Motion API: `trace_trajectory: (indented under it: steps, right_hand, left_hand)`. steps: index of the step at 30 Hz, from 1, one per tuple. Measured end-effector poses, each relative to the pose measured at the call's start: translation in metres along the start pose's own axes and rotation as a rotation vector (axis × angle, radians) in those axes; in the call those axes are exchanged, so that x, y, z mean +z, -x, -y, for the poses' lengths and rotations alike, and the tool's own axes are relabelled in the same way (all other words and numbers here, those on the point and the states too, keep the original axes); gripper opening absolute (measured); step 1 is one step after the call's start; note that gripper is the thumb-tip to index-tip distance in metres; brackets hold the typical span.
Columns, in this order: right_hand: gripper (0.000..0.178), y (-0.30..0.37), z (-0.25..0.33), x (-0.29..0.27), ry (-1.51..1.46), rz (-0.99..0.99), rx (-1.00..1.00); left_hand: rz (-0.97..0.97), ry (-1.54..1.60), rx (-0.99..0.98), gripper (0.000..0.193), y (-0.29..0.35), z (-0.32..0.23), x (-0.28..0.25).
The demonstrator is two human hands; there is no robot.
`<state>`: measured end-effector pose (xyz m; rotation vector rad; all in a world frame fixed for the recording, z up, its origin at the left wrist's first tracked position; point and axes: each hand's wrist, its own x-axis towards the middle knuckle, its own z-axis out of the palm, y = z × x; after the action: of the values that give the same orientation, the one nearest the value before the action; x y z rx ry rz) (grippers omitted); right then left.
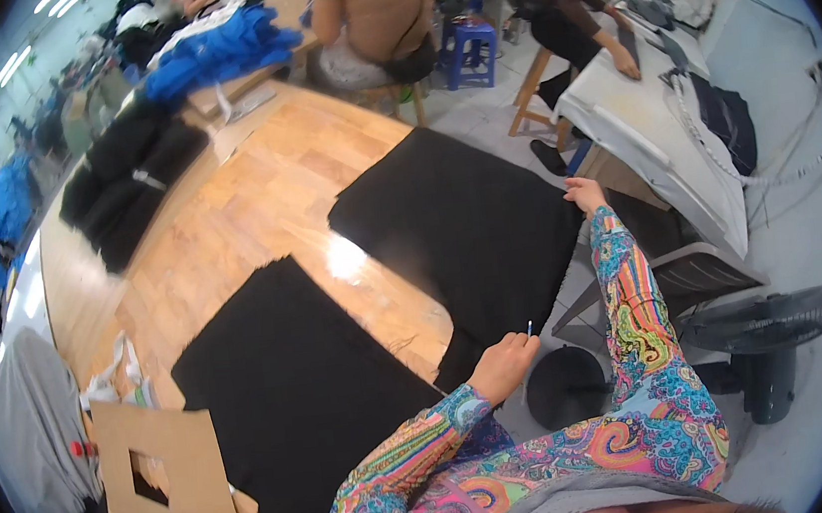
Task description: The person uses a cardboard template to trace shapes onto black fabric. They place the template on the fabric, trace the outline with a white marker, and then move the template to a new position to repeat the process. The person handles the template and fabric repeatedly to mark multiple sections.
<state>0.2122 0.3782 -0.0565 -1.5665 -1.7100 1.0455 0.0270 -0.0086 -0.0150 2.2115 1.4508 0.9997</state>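
Note:
A black fabric panel (pixel 457 217) lies over the right edge of the wooden table, part of it hanging past the edge. My right hand (pixel 585 195) is closed at its far right corner, fingers pinching the fabric. My left hand (pixel 505 367) is closed by the panel's near edge, with a thin, pale, pen-like stick (pixel 529 327) poking out from its fingers. Whether those fingers also grip the cloth is hidden. To the left, a second black fabric panel (pixel 293 369) lies flat. A brown cardboard pattern (pixel 170 422) with a rectangular cutout rests at that panel's left side.
A bundle of black pieces (pixel 127 176) and blue cloth (pixel 224 48) sit farther along the wooden table (pixel 254 193). At right are a floor fan (pixel 764 329), a grey chair (pixel 684 278) and a white table (pixel 647 121), where a person bends over cloth. Another person sits ahead.

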Motion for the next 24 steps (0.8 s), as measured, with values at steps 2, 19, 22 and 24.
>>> trace_trajectory:
  steps: [2,19,22,24]
  right_hand:
    - [0.036,-0.007,-0.010,-0.015,0.126,-0.144,-0.098]
    - [0.023,0.223,0.129,0.194,0.489,0.155,-0.949]
    - [0.017,0.236,0.129,0.191,0.518,0.155,-1.007]
    - [0.010,0.255,0.133,0.189,0.466,0.138,-1.072]
  left_hand:
    - [0.012,0.093,0.036,0.013,-0.001,-0.005,0.007]
    - [-1.049,-0.210,-1.043,0.011,0.312,-0.021,-0.180]
    - [-0.971,-0.365,-1.352,0.016,0.394,-0.054,-0.170]
    - [-0.934,-0.436,-1.425,0.017,0.418,-0.068,-0.158]
